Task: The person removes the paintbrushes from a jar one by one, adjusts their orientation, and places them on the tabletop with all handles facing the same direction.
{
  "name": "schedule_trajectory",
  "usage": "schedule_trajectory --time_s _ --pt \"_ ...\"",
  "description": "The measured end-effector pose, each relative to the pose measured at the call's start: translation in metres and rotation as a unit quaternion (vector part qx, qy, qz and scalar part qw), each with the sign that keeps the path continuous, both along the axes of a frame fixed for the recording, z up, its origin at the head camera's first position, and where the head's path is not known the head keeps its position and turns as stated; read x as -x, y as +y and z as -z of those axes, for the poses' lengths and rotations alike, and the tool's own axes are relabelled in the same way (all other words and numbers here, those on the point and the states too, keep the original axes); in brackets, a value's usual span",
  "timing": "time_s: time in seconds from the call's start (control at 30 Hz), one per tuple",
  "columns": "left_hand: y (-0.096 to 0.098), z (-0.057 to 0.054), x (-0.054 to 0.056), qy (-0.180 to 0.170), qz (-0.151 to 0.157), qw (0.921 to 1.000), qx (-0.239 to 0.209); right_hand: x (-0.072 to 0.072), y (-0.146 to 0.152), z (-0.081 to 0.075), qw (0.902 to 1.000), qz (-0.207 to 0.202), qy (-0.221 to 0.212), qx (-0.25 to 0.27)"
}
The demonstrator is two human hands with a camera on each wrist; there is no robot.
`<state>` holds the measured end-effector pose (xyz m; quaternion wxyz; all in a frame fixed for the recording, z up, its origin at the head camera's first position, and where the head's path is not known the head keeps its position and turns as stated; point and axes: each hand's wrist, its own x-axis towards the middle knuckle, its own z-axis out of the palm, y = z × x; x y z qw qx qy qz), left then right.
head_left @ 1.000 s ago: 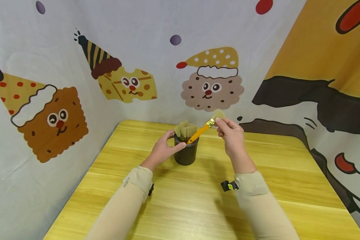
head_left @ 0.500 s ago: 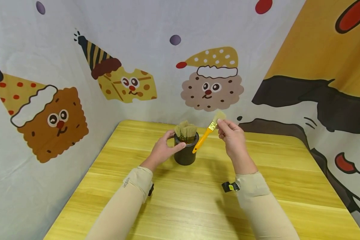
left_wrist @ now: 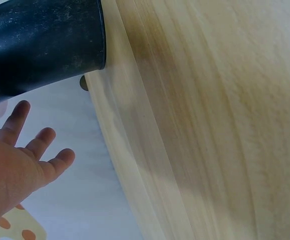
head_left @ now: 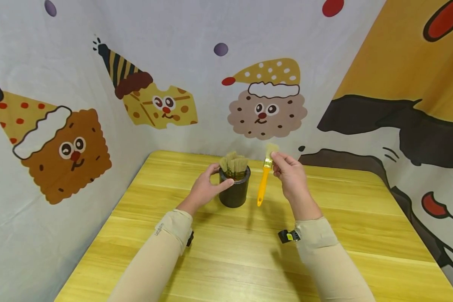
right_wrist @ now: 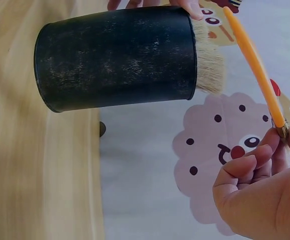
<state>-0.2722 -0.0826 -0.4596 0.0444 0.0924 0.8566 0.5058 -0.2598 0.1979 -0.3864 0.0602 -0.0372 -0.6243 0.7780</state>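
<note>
A black cylindrical cup (head_left: 233,196) stands upright on the table, with several paintbrushes (head_left: 234,164) in it, bristles up. My left hand (head_left: 205,188) holds the cup near its rim, thumb in front and fingers at the left side; the left wrist view shows some of its fingers (left_wrist: 40,142) spread apart below the cup. To the right of the cup, my right hand (head_left: 292,174) pinches a paintbrush (head_left: 263,184) near its bristles and metal band. Its orange handle (right_wrist: 255,65) hangs downward, apart from the cup. The fingertips cover part of the bristles.
The wooden table (head_left: 226,260) runs back to a white cloth backdrop (head_left: 181,50) printed with cartoon food in party hats. A black wrist camera (head_left: 288,235) sits at the right cuff.
The paintbrush in my right hand has come away from over the cup and swung from slanted to nearly upright, handle down. My left hand stays at the cup.
</note>
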Motion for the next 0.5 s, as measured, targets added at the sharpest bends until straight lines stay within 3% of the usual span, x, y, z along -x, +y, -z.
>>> schedule_trajectory --time_s 0.5 --pt "0.000 0.002 0.002 0.005 -0.001 1.0000 0.000 0.001 -0.001 0.013 0.9982 -0.006 -0.037 -0.047"
